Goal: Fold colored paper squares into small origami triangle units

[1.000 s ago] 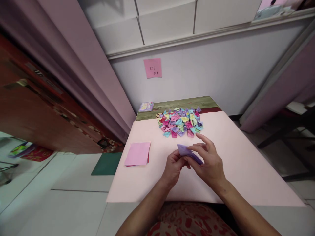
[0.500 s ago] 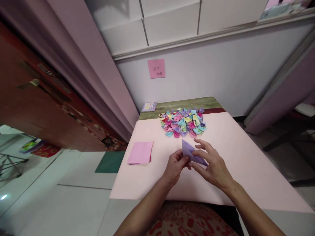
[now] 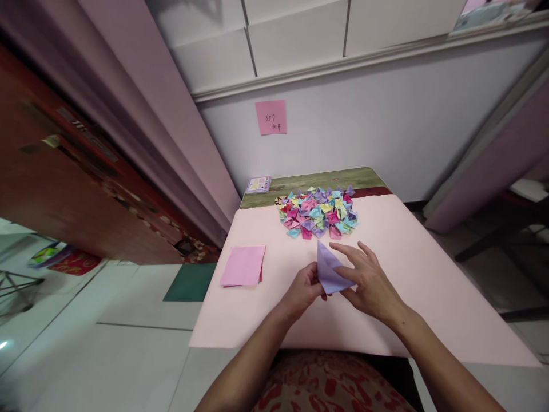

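A folded sheet of purple origami paper (image 3: 328,271) is held up above the near part of the table, one pointed corner upward. My left hand (image 3: 305,290) grips its left edge, with some fingers hidden behind it. My right hand (image 3: 368,280) is at its right side, pinching the paper between thumb and fingers while other fingers stretch out beyond it. Beyond my hands lies a heap of small folded paper pieces (image 3: 318,213) in pink, blue, yellow, purple and green. Left of my hands rests a stack of square pink paper (image 3: 243,265).
Pale pink paper (image 3: 412,257) covers most of the table. A small stack of printed cards (image 3: 258,184) sits at the far left corner. A pink note (image 3: 271,117) with handwriting is stuck on the wall. A wooden door (image 3: 86,166) and curtain (image 3: 171,103) stand left.
The purple paper has turned so that a broader, flatter face shows, and its lower corner now points downward. My right hand has shifted its fingers over it. The view moved slightly.
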Tool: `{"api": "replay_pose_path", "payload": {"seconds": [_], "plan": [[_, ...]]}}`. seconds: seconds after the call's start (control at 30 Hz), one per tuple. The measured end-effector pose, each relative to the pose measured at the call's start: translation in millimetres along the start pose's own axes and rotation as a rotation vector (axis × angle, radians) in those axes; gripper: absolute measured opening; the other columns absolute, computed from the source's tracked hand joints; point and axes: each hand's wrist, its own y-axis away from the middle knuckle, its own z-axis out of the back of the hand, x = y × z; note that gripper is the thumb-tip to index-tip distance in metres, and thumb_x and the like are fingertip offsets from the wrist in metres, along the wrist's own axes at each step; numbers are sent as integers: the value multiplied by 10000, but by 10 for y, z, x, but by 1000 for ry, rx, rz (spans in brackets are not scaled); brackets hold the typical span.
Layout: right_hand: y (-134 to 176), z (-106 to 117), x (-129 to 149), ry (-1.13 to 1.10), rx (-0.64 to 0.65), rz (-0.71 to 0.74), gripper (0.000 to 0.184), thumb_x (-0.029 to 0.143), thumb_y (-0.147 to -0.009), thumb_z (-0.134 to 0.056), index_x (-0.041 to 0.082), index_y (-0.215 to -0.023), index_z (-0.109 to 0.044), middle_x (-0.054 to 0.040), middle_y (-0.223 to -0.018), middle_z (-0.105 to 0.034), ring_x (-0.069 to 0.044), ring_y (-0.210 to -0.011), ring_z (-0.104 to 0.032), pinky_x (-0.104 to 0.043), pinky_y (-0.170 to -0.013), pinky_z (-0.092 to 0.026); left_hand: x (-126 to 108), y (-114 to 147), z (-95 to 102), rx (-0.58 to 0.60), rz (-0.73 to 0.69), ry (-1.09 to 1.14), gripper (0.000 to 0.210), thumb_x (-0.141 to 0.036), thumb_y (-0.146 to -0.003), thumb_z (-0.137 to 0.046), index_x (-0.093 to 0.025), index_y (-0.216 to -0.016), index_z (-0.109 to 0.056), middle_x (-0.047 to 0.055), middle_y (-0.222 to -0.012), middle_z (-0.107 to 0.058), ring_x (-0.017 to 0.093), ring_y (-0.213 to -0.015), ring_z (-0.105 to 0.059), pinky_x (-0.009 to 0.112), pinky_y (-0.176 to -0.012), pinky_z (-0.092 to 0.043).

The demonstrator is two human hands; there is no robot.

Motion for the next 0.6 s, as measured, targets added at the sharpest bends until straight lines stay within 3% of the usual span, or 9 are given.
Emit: {"api": "replay_pose_path", "payload": {"seconds": [0.1,0.27,0.37,0.47,0.53,0.6], "plan": [[-50,59,37,7,42,-10,236,141,-737,-664,270,-927,-718,-89,-1420,-526,-325,-1262,-522,-678,-1087,-246,18,4,21,17,-12,-122,314,-222,-700,-733,-149,-968,-588,4,-749,-601,117,-625,-557,231,-563,-437],[-139,127,88,-32,50,-82,148,175,-753,-682,279,-851,-720,-64,-1360,-576,-335,-1263,-520,-693,-1100,-202,40,38,2,10,-114,-279,212,-359,-869,-605,-152,-909,-625,16,-723,-605,115,-597,-551,237,-543,-441],[-175,117,99,-176,-85,-247,261,254,-787,-695,281,-1046,-682,-86,-1336,-592,-306,-1224,-556,-617,-1074,-337,37,43,-59,-9,-98,-173,349,-442,-902,-562,-122,-803,-658,54,-707,-630,112,-557,-548,246,-532,-439],[-177,48,96,-470,-193,-505,579,384,-766,-740,243,-1295,-553,-118,-1227,-646,-262,-1051,-646,-452,-885,-533,29,33,-126,-60,-61,87,402,-482,-874,-602,-97,-793,-688,105,-751,-675,129,-575,-575,257,-534,-452],[-159,-20,82,-728,-113,-642,522,451,-773,-728,200,-1214,-607,-90,-985,-710,-215,-808,-676,-354,-704,-560,19,25,-157,-68,-49,184,412,-496,-841,-645,-90,-811,-702,129,-789,-699,141,-597,-591,260,-537,-461],[-136,-87,54,-927,-12,-724,381,489,-788,-706,165,-988,-683,-37,-720,-675,-167,-608,-613,-285,-564,-507,5,14,-169,-71,-35,170,422,-505,-805,-687,-85,-816,-716,134,-795,-708,149,-613,-606,268,-558,-481]]}}
